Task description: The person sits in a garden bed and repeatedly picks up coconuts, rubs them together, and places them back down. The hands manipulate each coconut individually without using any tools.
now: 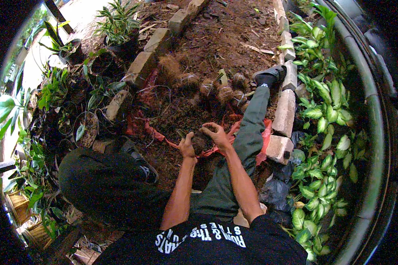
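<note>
Between my two hands, low over a heap of dark fibrous soil [177, 117], is a rounded brown clump [202, 142] of soil or fibre. My left hand [186, 145] grips its left side with the thumb up. Fingers of my right hand [218, 135] curl around its right side, thumb and forefinger near its top. A small greenish stem or leaf shows by my left thumb. Red plastic sheeting [263, 142] lies under and around the soil. Just beyond are several fibre balls [225, 93] bound with pale string.
Brick edging borders the bed on the left [137, 68] and right [283, 112]. My outstretched leg [252, 129] crosses the sheet. Potted plants [117, 33] stand at left; variegated leafy plants [318, 185] grow at right beside a curved rail [376, 132]. A loose string [169, 96] loops over the soil.
</note>
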The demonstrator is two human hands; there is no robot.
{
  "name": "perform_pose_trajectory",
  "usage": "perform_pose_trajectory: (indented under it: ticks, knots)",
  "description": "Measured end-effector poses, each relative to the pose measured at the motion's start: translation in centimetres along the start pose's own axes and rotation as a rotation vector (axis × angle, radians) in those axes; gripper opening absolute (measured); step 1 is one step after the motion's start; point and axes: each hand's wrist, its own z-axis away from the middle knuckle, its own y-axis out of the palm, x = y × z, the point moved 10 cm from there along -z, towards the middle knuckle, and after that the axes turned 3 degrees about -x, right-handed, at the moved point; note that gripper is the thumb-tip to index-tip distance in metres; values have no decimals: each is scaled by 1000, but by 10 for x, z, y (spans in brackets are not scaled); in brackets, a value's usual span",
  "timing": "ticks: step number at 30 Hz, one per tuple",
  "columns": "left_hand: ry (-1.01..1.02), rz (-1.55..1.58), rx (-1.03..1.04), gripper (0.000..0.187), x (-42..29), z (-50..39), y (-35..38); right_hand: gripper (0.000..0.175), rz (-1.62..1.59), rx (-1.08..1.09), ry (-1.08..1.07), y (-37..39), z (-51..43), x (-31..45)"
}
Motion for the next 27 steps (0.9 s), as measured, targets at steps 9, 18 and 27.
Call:
perform_pose_trajectory:
  ticks: [9,18,27]
  knots:
    - [-106,299,222,29,-1,10,25,35,-6,-173,-47,24,6,2]
    - [-109,382,250,27,-6,8,24,43,571,-388,-507,54,62,90]
    - [-82,444,608,30,-9,5,39,21,558,-441,-725,59,67,90]
